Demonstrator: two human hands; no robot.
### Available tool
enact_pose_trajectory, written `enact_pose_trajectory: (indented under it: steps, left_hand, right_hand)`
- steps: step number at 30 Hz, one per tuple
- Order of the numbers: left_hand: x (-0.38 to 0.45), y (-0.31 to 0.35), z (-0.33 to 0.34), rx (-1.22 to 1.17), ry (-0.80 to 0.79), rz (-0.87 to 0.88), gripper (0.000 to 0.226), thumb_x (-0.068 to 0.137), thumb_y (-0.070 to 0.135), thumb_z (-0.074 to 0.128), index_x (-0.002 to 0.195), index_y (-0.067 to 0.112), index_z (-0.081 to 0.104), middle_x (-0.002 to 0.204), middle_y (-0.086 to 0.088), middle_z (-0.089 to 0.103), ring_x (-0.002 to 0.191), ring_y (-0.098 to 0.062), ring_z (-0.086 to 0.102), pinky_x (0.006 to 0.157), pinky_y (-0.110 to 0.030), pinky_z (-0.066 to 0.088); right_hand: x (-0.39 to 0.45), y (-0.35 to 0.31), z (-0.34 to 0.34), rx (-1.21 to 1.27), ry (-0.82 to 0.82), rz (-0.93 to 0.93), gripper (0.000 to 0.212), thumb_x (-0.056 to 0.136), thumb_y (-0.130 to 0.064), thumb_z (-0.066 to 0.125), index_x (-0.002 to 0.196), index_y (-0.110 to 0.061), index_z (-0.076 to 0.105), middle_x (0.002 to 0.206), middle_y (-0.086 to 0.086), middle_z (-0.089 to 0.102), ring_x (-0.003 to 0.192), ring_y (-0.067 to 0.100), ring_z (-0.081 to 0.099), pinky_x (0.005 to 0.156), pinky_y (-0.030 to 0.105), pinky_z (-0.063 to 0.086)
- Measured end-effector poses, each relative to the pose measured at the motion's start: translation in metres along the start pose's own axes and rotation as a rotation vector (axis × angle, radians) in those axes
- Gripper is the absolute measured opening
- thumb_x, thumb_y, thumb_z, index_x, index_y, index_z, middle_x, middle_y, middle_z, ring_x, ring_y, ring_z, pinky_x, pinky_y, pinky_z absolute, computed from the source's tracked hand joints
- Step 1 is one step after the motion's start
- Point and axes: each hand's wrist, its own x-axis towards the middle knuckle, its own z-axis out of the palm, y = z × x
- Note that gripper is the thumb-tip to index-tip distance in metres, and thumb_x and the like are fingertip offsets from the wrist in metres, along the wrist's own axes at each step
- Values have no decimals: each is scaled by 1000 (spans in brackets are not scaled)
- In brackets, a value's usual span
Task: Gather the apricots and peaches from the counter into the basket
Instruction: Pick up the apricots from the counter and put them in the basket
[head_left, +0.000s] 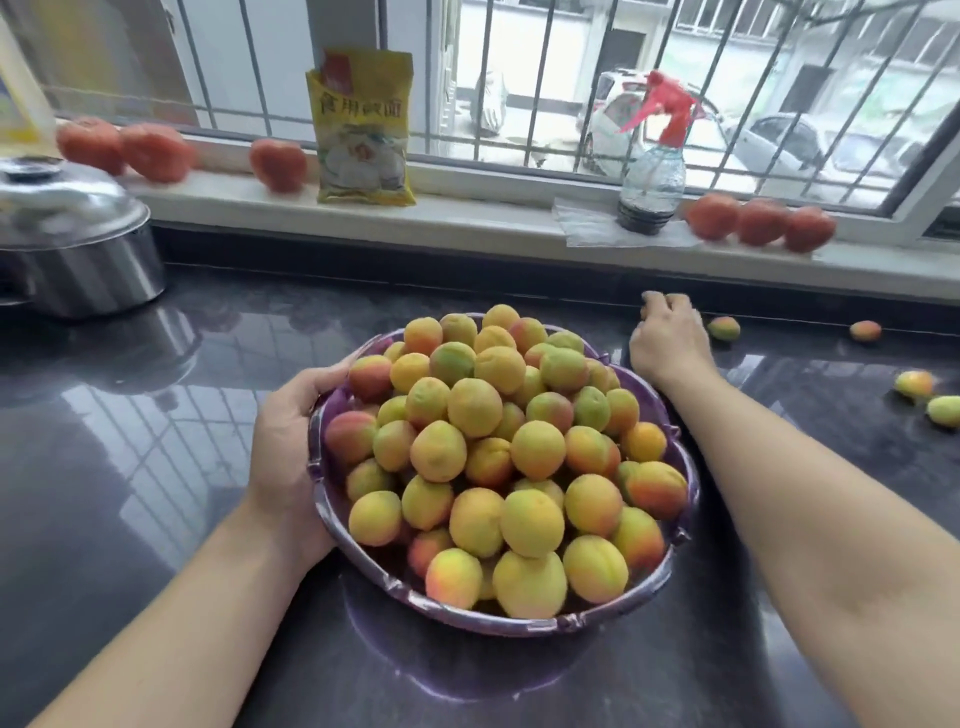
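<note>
A purple basket (519, 621) heaped with several yellow, orange and red apricots and peaches stands in the middle of the dark counter. My left hand (291, 441) grips the basket's left rim, thumb over the edge. Beyond the basket's far right side, my right hand (670, 340) rests on the counter with its fingers curled over a fruit that is mostly hidden. Loose fruits lie to the right: one (723, 328) just beside that hand, one (865, 331) farther right, and two (914, 384) (944, 410) near the right edge.
A steel pot with lid (72, 234) stands at the back left. The window sill carries several tomatoes (278, 163), a yellow packet (363, 130) and a spray bottle (652, 176) on a cloth. The glossy dark counter (156, 467) spreads around the basket.
</note>
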Motion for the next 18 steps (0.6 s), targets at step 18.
enact_pose_trajectory:
  steps: [18]
  left_hand:
    - [-6,4,3,38,-27,-26,53,105,34,39,147,8,59,140,-20,67,130,-41,64,113,-58,48]
  right_hand:
    - [-92,-3,-49,551,70,2,25,98,-16,61,120,-19,72,116,6,65,104,18,62,92,24,43]
